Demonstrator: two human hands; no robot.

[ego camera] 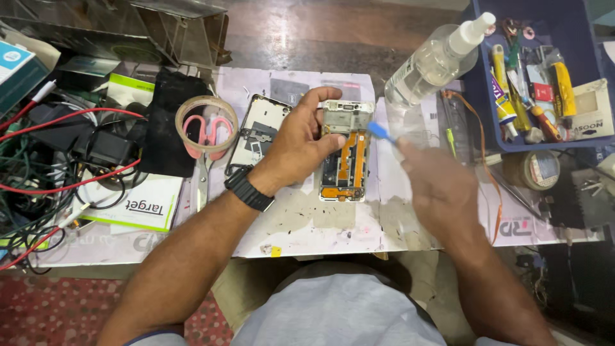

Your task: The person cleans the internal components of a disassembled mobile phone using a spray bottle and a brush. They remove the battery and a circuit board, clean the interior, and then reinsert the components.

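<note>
1. Head view showed, nearest the wearer, the two forearms reaching over a stained paper-covered work mat (333,224); the left wrist wore a black watch (248,189).
2. The left hand (298,144) grasped an opened phone frame (346,150) by its left edge and top, fingers curled round it; the frame lay flat on the mat at its middle, orange flex strips showing inside.
3. The right hand (435,186) was motion-blurred; its fingers pinched one small blue-tipped tool (382,132) whose tip sat just beside the frame's upper right edge.
4. One white booklet with a green edge (138,205) lay at the mat's left, beside a tangle of red and black cables (57,154).
5. One phone back cover (259,131) rested just left of the held frame; one pair of pink-handled scissors (206,138) lay inside one tape ring (206,125).
6. One brown tape roll (532,170) sat at the right.
7. Farther off, one clear spray bottle (435,61) with a white nozzle lay tilted against a blue tray (480,83).
8. The tray held several glue tubes and small tools, too crowded to count, and one cream rectangular card (592,109).
</note>
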